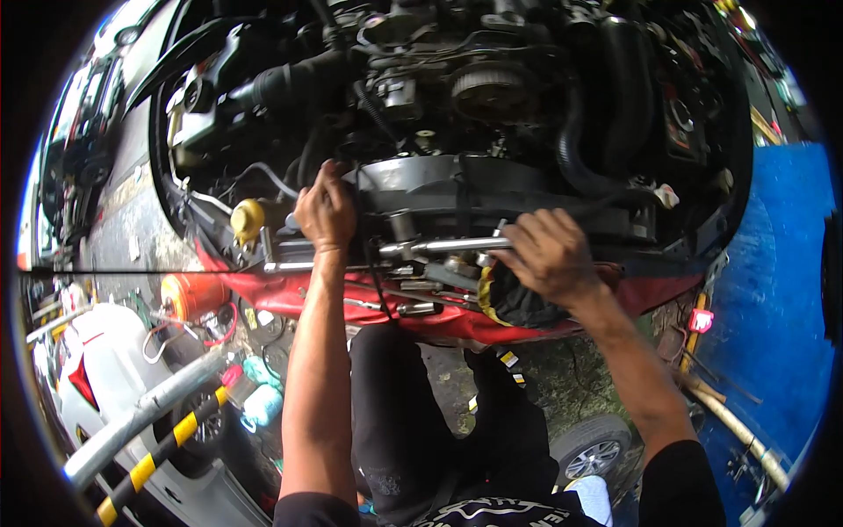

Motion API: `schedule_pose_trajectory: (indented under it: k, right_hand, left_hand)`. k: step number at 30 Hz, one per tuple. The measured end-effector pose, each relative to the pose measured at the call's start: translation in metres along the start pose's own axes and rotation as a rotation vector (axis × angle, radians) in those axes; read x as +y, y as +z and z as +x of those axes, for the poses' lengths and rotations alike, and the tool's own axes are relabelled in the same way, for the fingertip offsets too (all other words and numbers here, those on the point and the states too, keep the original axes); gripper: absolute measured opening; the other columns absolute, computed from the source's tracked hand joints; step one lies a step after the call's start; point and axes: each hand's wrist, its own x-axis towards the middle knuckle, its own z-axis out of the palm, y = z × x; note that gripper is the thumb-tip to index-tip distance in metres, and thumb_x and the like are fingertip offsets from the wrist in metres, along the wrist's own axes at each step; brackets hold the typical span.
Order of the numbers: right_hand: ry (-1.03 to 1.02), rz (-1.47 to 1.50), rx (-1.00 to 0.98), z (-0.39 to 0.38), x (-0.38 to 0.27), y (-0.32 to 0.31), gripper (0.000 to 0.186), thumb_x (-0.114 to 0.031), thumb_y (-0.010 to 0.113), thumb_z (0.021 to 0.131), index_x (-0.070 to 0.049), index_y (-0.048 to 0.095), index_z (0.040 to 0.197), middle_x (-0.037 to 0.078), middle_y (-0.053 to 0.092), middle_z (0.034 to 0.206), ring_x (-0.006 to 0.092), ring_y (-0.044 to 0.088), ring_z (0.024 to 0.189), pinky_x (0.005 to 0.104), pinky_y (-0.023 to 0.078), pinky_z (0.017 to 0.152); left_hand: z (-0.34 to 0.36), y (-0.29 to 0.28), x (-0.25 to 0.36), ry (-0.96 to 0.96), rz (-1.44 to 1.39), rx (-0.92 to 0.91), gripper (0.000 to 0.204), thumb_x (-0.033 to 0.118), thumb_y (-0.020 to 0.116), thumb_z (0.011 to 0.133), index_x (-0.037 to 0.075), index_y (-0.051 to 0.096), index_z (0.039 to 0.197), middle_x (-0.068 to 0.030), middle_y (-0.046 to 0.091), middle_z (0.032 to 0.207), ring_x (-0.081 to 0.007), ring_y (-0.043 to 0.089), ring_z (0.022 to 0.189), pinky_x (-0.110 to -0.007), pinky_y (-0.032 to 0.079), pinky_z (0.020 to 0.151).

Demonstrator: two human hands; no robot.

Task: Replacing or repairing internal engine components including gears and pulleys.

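The right hand (549,255) is bent, fingers curled over the end of a metal bar (465,245), which is gripped there and points toward nine o'clock. Between nine and ten o'clock from it, the left hand (327,211) is half curled; whether anything is held cannot be told. For good control, the bar would best be pulled smoothly, with its far end checked for a square, full seat and the left fingers kept clear of its swing. Whether it is seated cannot be told.

At seven o'clock from the right hand, a black-and-yellow cloth item (525,303) is seen; between eight and nine, loose sockets (419,308) are laid on the red bumper (474,328) and should be guarded against knocks. At ten, a grey shroud (413,176) is seen; between eleven and twelve, a toothed wheel (492,82).
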Motion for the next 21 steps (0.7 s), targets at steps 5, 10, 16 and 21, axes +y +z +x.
schedule_pose_trajectory:
  k: [5, 10, 16, 21]
  right_hand:
    - [0.124, 0.115, 0.094, -0.005, -0.015, 0.014, 0.032, -0.027, 0.072, 0.077, -0.008, 0.065, 0.102, 0.007, 0.056, 0.104, 0.0242, 0.053, 0.096, 0.0405, 0.043, 0.083]
    - [0.523, 0.015, 0.290, -0.064, 0.038, -0.010, 0.032, -0.024, 0.066, 0.085, -0.010, 0.061, 0.113, 0.011, 0.051, 0.119, 0.0319, 0.048, 0.112, 0.0454, 0.038, 0.095]
    - [1.153, -0.686, 0.362, -0.195, 0.204, -0.037, 0.048, -0.035, 0.060, 0.090, -0.013, 0.050, 0.131, 0.019, 0.046, 0.133, 0.0392, 0.037, 0.127, 0.0494, 0.032, 0.105]
    - [1.382, -0.383, 0.539, -0.240, 0.241, -0.016, 0.063, -0.044, 0.062, 0.087, -0.010, 0.044, 0.137, 0.021, 0.047, 0.137, 0.0378, 0.043, 0.128, 0.0451, 0.035, 0.105]
  left_hand:
    - [-0.001, 0.004, 0.000, -0.041, 0.143, -0.071, 0.043, 0.039, 0.036, 0.099, 0.014, 0.071, 0.096, -0.0107, 0.069, 0.081, -0.0344, 0.062, 0.074, -0.043, 0.047, 0.068]
    - [0.001, 0.004, 0.004, -0.036, 0.123, -0.048, 0.048, 0.043, 0.033, 0.099, 0.014, 0.070, 0.099, -0.0108, 0.070, 0.088, -0.0348, 0.060, 0.077, -0.043, 0.046, 0.071]
    - [-0.001, 0.006, 0.011, -0.073, 0.155, -0.062, 0.051, 0.044, 0.032, 0.099, 0.011, 0.072, 0.098, -0.0121, 0.070, 0.086, -0.0335, 0.060, 0.075, -0.042, 0.045, 0.071]
    - [0.002, 0.010, 0.015, -0.060, 0.224, -0.020, 0.055, 0.046, 0.031, 0.100, 0.012, 0.073, 0.093, -0.0099, 0.071, 0.083, -0.0293, 0.065, 0.078, -0.038, 0.046, 0.069]
